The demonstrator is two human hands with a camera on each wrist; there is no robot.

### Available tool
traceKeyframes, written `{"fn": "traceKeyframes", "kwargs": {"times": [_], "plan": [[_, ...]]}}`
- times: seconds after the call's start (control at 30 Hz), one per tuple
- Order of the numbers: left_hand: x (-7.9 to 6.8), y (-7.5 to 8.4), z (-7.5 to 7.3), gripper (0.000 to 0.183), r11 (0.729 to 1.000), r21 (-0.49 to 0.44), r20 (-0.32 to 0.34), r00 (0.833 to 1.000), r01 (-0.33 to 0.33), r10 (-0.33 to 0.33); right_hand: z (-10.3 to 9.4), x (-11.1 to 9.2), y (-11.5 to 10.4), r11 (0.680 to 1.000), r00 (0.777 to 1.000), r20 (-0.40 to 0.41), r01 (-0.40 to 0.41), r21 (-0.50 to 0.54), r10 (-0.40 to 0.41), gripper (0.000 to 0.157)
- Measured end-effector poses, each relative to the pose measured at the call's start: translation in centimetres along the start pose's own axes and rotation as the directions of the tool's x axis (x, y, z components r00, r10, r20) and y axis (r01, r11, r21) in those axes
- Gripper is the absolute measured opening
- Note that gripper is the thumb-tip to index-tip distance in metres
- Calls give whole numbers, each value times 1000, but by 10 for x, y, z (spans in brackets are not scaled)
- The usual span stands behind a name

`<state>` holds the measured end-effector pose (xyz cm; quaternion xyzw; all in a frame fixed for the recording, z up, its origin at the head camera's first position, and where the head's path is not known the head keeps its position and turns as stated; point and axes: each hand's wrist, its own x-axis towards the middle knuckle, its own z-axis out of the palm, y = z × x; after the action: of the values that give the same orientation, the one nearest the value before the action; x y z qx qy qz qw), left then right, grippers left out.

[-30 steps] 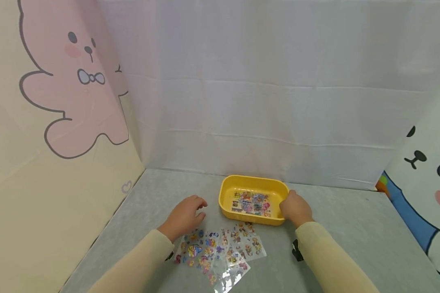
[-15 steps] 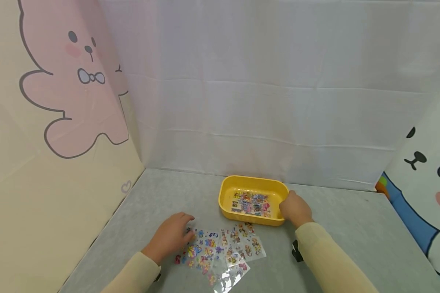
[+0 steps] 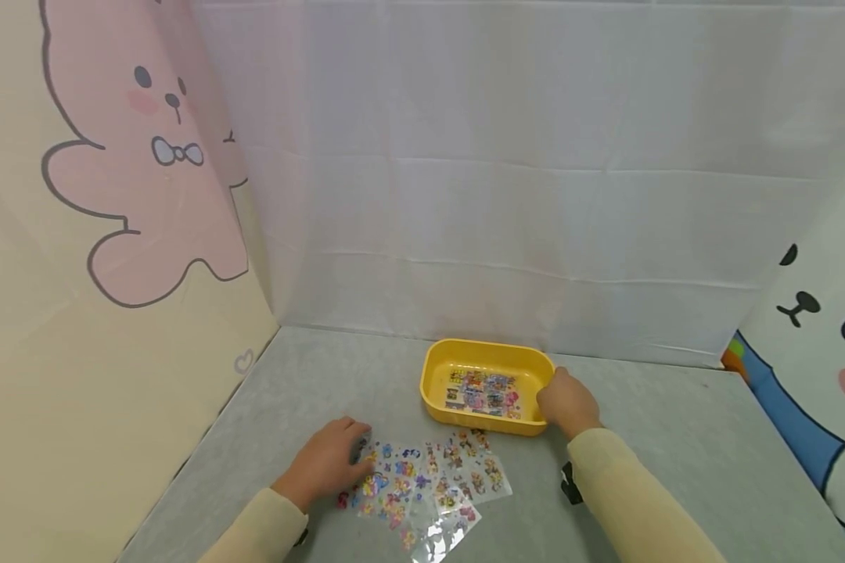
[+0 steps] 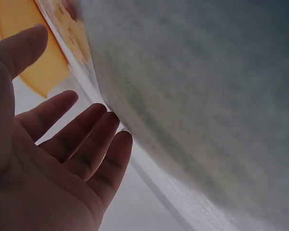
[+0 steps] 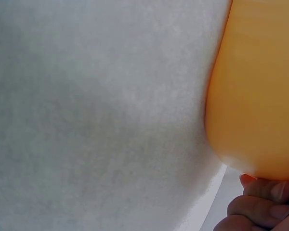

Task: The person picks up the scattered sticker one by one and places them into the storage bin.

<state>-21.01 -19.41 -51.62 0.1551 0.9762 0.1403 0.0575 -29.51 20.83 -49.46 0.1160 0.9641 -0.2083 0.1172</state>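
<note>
A yellow plastic tray [image 3: 482,353] stands on the table, with colourful sticker sheets [image 3: 480,392] lying flat inside. My right hand [image 3: 569,403] grips its right end; the curled fingers [image 5: 262,208] show beneath the tray's corner in the right wrist view. In front of the tray, several clear sticker sheets [image 3: 397,489] with small cartoon prints lie overlapping. My left hand [image 3: 327,463] is at their left edge, thumb and fingertips over the nearest sheet. In the left wrist view its fingers [image 4: 101,159] are spread and loosely bent, with nothing between them and the thumb.
A grey cloth-like surface covers the table [image 3: 676,446]. White curtain [image 3: 507,172] closes off the back, right behind the tray. A cream panel with a pink bear [image 3: 162,188] stands at the left, and a white bear print [image 3: 817,352] at the right.
My left hand has drawn back from beside the tray, toward the near left, onto the loose sheets' edge. My right hand and the tray stay where they were.
</note>
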Motion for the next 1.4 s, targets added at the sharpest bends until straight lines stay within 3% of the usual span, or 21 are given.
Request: {"fn": "traceKeyframes", "kwargs": {"times": [0.33,0.6,0.9,1.17,1.4], "plan": [[3,2,3,70,999,47,43,999,4,-6,-2,-2,-2,1000,1000,8,-2,2,2,55],[2,4,4,57,995,96,-10,1000,-10,11,-2,-2,-3,1000,1000,4,6,-9,-6,55],[-1,5,2,58,991,130,-66,998,10,-1,-2,-3,-3,1000,1000,5,13,-11,-13,53],[3,5,4,63,990,136,2,999,39,-40,-1,0,-2,1000,1000,3,11,-9,-11,55],[2,5,5,55,989,148,-15,1000,9,-7,0,0,-3,1000,1000,14,-10,-5,10,56]]}}
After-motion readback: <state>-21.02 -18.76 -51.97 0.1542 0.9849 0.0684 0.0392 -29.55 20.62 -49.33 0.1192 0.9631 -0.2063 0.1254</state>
